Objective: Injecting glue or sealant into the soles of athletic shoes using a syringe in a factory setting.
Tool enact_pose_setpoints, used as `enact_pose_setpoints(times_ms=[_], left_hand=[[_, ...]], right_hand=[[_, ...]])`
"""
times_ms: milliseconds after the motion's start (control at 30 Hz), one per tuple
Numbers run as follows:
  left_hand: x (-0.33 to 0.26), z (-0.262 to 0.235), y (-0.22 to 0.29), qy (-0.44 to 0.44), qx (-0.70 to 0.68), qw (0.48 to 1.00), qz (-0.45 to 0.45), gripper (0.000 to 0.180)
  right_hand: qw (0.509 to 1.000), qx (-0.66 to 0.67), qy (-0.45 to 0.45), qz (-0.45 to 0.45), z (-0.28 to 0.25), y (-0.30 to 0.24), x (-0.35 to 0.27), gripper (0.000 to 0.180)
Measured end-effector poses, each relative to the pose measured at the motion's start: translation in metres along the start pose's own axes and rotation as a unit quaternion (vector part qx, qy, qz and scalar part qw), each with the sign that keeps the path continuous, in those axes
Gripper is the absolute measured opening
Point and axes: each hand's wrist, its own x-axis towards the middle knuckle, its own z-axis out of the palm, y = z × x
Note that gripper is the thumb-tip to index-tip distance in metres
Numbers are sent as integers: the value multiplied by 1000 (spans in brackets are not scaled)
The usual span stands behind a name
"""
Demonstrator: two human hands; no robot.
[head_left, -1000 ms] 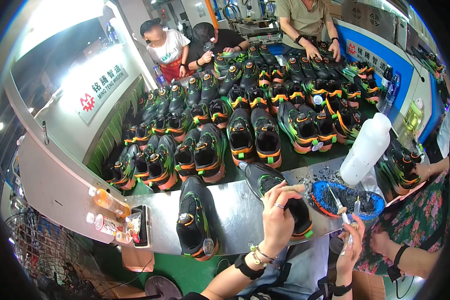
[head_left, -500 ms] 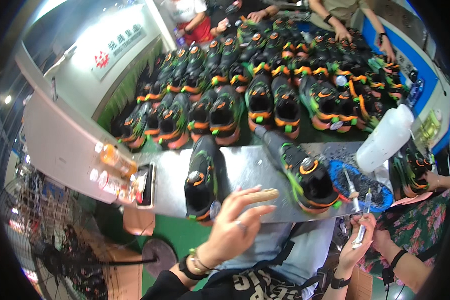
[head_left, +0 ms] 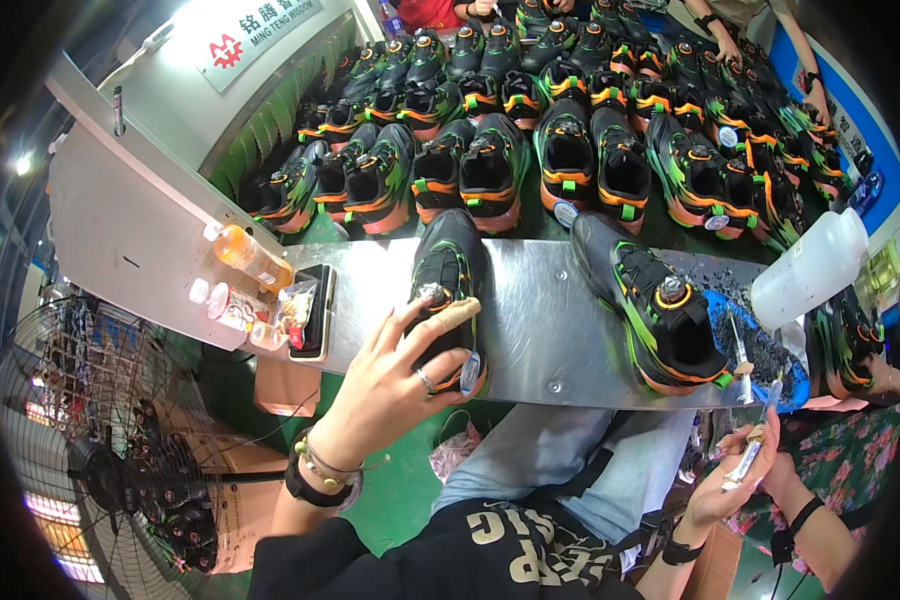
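A black shoe with green and orange trim (head_left: 445,262) stands on the metal worktop, toe away from me. My left hand (head_left: 395,360) lies over its opening and heel, fingers spread. A beige cover sits on the index finger, and another finger is close to the shoe's round dial. Whether the fingers press on the shoe I cannot tell. Low on the right, my right hand (head_left: 735,475) is closed around a thin syringe (head_left: 747,460), tip pointing up. A second black shoe (head_left: 655,310) stands to the right, beside a blue tray (head_left: 798,390) holding black crumbs and another syringe (head_left: 741,355).
Rows of similar shoes (head_left: 490,165) fill the green surface beyond the worktop (head_left: 530,350). A white bottle (head_left: 810,270) leans at the right. Drink bottles (head_left: 250,257) and a phone (head_left: 320,310) lie left, above a fan (head_left: 100,450). Other people's hands (head_left: 725,45) work around the shoes.
My left hand has moved left and forward, from in front of the worktop to over the left shoe. My right hand still holds the syringe. The whole view has shifted.
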Motion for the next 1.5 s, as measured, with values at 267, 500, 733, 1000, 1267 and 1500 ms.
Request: enact_pose_setpoints(times_ms=[267,500,733,1000,1267,1500], left_hand=[[12,10,22,-108,259,952,124,16],[17,27,18,-163,240,943,162,16],[24,32,14,-102,239,948,182,26],[31,10,5,0,91,980,175,29],[27,-3,-34,-49,62,989,125,34],[18,8,-49,-64,46,988,130,38]], right_hand=[[999,28,-35,25,-10,4,-14,54],[999,15,-28,-17,-14,-1,-17,54],[1000,2,-12,12,-28,0,-22,49],[999,21,-4,27,-24,0,-18,43],[999,6,-47,-2,-16,3,-10,32],[999,2,-31,11,-20,2,-11,35]])
